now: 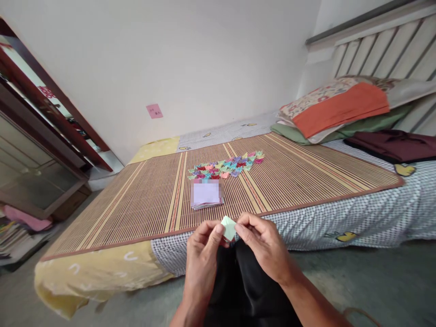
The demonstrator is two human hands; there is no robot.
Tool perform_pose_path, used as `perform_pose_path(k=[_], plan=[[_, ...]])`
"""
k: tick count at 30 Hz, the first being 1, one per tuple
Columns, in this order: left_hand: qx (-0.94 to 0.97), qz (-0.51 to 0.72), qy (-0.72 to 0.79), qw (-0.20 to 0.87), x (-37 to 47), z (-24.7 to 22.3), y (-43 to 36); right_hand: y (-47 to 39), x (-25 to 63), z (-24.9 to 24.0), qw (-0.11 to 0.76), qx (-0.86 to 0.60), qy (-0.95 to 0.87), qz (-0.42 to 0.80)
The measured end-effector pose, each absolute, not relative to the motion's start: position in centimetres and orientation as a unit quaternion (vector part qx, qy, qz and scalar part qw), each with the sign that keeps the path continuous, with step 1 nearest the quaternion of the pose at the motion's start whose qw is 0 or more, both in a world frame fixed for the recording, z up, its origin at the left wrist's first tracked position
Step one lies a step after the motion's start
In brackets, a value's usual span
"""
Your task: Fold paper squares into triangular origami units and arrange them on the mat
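Note:
Between my two hands is a small folded piece of pale green paper (229, 228), diamond-shaped, held above my lap in front of the bed's edge. My left hand (203, 250) pinches its left side, thumb on top. The fingers of my right hand (260, 243) are closed on its right corner. Just beyond, a stack of paper (206, 194) with a pale lilac top sheet lies on the bed mat. Behind that stack, many small folded paper pieces (225, 167) in several colours lie in slanting rows.
A striped woven mat (136, 204) covers much of the bed, over a checked sheet (340, 222). Pillows (340, 106) and a dark maroon cloth (395, 144) lie at the right. A pink paper (154, 111) is on the wall; a cabinet (37, 168) stands left.

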State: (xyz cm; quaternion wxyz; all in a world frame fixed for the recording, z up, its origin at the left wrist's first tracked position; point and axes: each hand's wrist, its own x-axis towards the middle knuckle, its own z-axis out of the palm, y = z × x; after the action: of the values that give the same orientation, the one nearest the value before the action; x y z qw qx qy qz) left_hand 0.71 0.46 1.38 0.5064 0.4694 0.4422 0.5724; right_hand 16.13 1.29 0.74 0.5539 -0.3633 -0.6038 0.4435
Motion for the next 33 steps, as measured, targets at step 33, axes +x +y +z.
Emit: perform_pose_path(k=[33], plan=[[0.559,0.537,0.413,0.478,-0.3,2.1,0.7,1.4,16.5,0.5,0.582,-0.345,-0.502,0.540]])
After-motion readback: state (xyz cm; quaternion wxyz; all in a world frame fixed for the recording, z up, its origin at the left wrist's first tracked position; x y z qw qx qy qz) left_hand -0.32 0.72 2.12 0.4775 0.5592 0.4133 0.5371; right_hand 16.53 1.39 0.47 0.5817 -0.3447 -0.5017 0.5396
